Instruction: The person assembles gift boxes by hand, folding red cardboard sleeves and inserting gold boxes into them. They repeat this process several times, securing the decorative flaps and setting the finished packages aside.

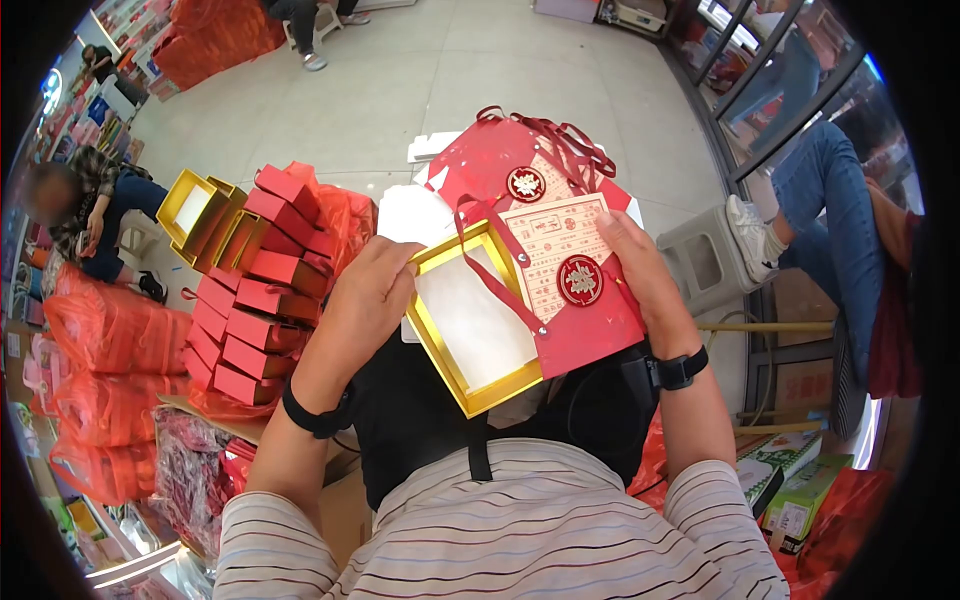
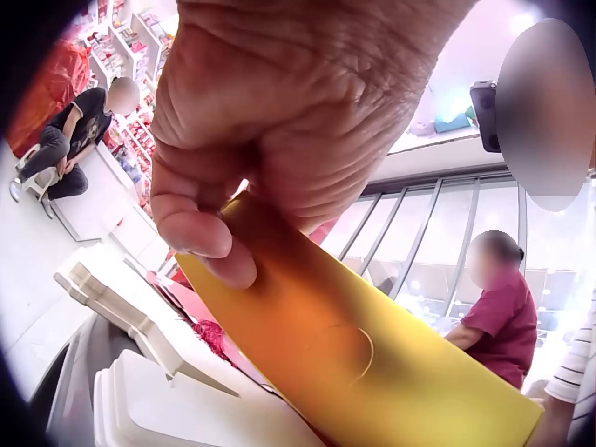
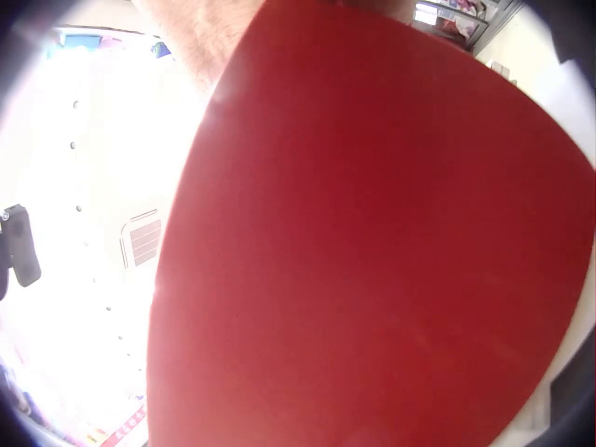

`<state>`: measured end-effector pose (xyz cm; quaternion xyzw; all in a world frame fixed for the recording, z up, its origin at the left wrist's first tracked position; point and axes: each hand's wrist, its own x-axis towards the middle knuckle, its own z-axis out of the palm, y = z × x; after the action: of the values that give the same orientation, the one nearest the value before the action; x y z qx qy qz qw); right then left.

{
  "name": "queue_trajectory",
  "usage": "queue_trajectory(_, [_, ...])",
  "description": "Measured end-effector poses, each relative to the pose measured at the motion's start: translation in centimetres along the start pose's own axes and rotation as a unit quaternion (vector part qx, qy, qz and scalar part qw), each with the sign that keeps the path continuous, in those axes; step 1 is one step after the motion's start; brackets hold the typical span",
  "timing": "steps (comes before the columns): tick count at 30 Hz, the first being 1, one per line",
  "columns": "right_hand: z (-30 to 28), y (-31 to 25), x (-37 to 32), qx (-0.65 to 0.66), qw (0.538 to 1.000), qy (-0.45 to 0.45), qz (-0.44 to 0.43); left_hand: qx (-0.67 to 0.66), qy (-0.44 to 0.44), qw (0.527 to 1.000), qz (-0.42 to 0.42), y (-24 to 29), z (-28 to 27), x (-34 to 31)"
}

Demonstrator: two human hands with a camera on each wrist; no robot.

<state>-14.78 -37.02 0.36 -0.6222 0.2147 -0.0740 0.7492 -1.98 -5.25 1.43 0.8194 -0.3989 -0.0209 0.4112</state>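
My left hand (image 1: 368, 285) pinches the upper left corner of a gold open-topped box (image 1: 492, 398) with a white inside. In the left wrist view, fingertips of the left hand (image 2: 270, 112) curl over the edge of the gold side wall, which has a half-round cut line. My right hand (image 1: 642, 268) holds the right edge of a red gift box sleeve (image 1: 595, 335), its thumb on the printed cream panel. The sleeve carries a round emblem and a dark red ribbon, and overlaps the gold box's right side. A plain red face of the sleeve (image 3: 372, 233) fills the right wrist view, hiding the right fingers.
More red gift packaging (image 1: 475, 155) with ribbons lies just beyond, on a white surface. Stacked red boxes (image 1: 265, 325) and several gold boxes (image 1: 195, 215) stand at the left. A grey plastic stool (image 1: 705, 250) is at the right. Other people sit nearby.
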Motion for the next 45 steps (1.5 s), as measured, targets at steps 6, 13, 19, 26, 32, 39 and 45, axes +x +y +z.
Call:
queue_trajectory(6, [0.4, -0.5, -0.5, 0.017, 1.000, -0.011, -0.001, 0.010, -0.018, 1.000, 0.017, 0.4, -0.6, 0.0])
queue_trajectory(13, [0.5, -0.6, -0.6, 0.036, 0.999, -0.028, 0.007, 0.007, -0.015, 1.000, 0.025, 0.2, -0.4, 0.6])
queue_trajectory(19, [-0.1, -0.1, -0.3, 0.029, 0.999, -0.030, -0.003, 0.044, -0.070, 0.997, -0.003, 0.4, -1.3, 1.3])
queue_trajectory(26, [1.0, 0.3, -0.3, 0.037, 0.999, -0.026, -0.009, -0.027, 0.014, 0.999, 0.011, 0.7, 1.0, 1.9])
queue_trajectory(32, [1.1, -0.7, -0.5, 0.105, 0.994, -0.009, -0.013, -0.265, -0.023, 0.940, -0.215, 0.9, 0.3, 0.8])
queue_trajectory(39, [2.1, -0.6, -0.2, 0.122, 0.992, -0.013, -0.027, -0.420, -0.061, 0.873, -0.240, 1.8, 2.5, -0.7])
queue_trajectory(45, [4.5, -0.5, 0.1, 0.101, 0.993, -0.034, -0.048, -0.463, -0.075, 0.861, -0.196, 2.2, 4.2, -0.8])
